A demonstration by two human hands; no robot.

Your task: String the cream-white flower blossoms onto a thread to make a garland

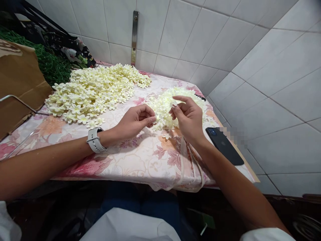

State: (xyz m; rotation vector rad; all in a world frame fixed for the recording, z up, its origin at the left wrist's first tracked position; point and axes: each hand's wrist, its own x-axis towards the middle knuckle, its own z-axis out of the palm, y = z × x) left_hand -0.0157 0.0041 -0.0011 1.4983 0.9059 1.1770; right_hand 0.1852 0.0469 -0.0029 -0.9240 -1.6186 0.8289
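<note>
My left hand [136, 121], with a white watch [95, 140] on its wrist, is closed, thumb and index fingertip pinched together. Just right of it my right hand [188, 117] is also closed, its thumb against curled fingers and its index finger raised. Whatever lies between either set of fingertips is too small to make out. Both hands hover at the near side of a loose pile of pale artificial flowers [163, 108]. One single white flower [167, 137] lies on the cloth below. Beneath my right wrist, thin pale ribbons [182, 157] hang over the table edge.
A larger heap of cream flowers [92, 90] covers the left back of the floral tablecloth [135, 157]. Beside it stand a torn cardboard box [20, 80] and green plastic strands [50, 62]. A black phone [224, 145] lies at right; tiled walls [175, 36] bound the table.
</note>
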